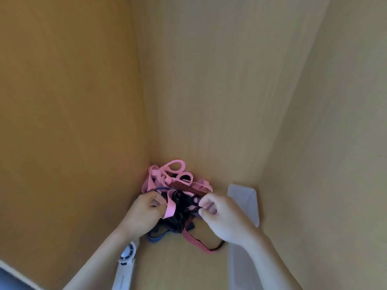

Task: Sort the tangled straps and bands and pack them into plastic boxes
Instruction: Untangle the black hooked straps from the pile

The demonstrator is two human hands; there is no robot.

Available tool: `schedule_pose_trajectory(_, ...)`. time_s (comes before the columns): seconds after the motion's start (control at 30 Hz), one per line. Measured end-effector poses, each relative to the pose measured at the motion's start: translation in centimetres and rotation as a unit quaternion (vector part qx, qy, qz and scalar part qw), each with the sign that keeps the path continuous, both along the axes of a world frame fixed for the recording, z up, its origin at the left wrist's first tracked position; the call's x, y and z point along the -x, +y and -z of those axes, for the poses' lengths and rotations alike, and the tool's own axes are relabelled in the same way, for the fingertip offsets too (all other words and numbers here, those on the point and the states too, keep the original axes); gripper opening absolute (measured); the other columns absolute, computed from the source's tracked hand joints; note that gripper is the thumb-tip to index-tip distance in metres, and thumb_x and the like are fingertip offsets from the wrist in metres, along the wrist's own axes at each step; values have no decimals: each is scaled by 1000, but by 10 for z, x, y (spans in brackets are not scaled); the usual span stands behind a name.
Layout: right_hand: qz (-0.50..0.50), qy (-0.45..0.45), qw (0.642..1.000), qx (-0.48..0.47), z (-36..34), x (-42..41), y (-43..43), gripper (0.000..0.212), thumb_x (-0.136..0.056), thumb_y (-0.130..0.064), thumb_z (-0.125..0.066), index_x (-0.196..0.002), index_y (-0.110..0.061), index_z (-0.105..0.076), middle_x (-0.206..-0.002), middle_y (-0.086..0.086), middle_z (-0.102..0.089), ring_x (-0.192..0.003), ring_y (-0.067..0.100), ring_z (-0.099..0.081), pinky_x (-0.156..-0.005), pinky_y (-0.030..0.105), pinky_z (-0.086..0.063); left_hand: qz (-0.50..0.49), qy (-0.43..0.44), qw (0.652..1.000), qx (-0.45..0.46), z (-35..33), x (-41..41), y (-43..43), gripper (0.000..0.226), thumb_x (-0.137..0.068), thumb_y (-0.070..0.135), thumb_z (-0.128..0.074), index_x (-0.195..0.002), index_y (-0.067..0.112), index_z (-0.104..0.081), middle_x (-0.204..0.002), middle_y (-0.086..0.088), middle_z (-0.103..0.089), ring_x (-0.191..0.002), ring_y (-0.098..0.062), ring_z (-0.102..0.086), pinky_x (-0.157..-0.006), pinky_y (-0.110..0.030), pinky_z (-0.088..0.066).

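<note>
I see the left hand (144, 210) curled round a flat pink elastic band (170, 209), and the right hand (224, 214) pinching a dark purple band (196, 199) between thumb and fingers. Both bands belong to the tangled heap of pink, black and striped straps (182, 185), which lies in the corner of the wooden shelf (178, 266). A clear plastic box (244, 197) stands just beside it, on the right.

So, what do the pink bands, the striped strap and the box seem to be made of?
The pink bands look like rubber or latex, matte, curling in smooth flat loops. The striped strap is likely woven elastic fabric: fine red and black lines run along it. The box seems translucent plastic, slightly frosted; the surface behind shows through.
</note>
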State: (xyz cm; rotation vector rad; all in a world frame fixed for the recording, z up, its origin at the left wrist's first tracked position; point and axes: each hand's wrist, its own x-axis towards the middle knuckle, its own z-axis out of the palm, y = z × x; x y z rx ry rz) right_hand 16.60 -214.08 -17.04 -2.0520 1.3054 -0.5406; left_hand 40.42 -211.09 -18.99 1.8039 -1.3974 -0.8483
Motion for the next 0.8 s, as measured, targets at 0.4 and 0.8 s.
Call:
schedule_pose_trajectory(0.4, -20, 70, 994, -83, 43, -16, -50, 14, -96, -36, -62, -107, -27, -64, -97, -16, -65, -89, -5, -60, -76, 10, -42, 48, -243, 969, 25, 57, -14, -38, 10, -91, 23, -59, -82, 23, -57, -83, 8, -58, -80, -18, -56, -59, -27, -37)
schedule_pose_trajectory(0.8, 15, 66, 992, -111, 61, 5, -82, 9, -95, -33, -62, -95, -27, -67, -92, -12, -70, -78, 3, -66, -77, 26, -55, 45, -175, 983, -33, 98, -3, -56, 36, -89, 32, -69, -62, 26, -46, -58, 6, -53, -57, -10, -50, -49, -27, -33)
